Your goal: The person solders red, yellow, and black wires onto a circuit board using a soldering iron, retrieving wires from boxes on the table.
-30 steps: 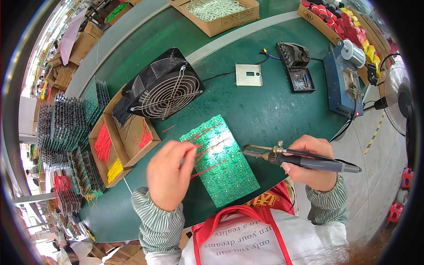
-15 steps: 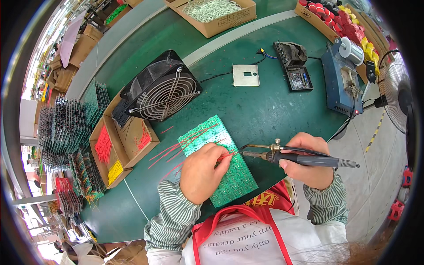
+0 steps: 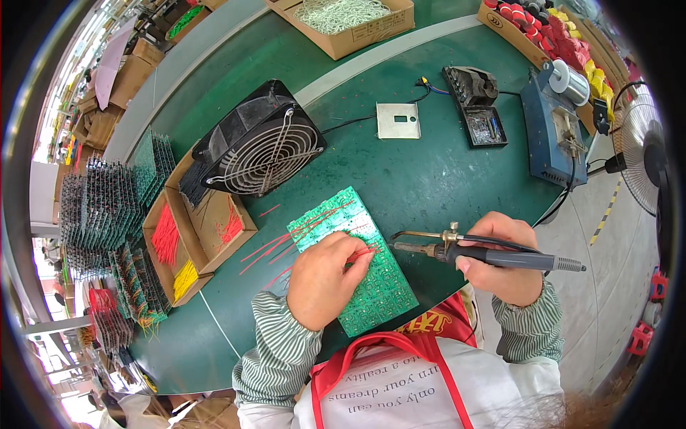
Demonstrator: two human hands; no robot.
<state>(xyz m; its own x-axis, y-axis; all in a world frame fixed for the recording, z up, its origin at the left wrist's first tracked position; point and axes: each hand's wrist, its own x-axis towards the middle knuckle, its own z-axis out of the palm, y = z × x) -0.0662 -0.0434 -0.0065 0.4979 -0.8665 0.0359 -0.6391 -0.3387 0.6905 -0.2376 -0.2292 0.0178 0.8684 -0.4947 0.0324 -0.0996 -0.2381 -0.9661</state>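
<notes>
A green circuit board (image 3: 382, 289) lies at a slant on the table before me, with several thin red wires (image 3: 275, 247) running across its upper part and off its left edge. Over the board, my left hand (image 3: 325, 279) is closed in a pinch on a red wire (image 3: 370, 251), its short end showing past the fingertips. My right hand (image 3: 504, 261) grips a grey soldering iron (image 3: 500, 257) with a brass-coloured solder feed tube above it. The iron's tip points left, near the board's right edge, close to the pinched wire. The left palm hides part of the board.
A black fan (image 3: 261, 143) stands beyond the board, next to a cardboard tray (image 3: 236, 243) of red, yellow and black wires. Stacked boards (image 3: 107, 214) fill the left side. A metal plate (image 3: 398, 121), a black iron stand (image 3: 475, 107) and a blue solder feeder (image 3: 547, 136) sit farther off.
The soldering iron has drawn slightly to the right, its tip a little farther from the pinched wire. My left hand has shifted slightly left, still pinching.
</notes>
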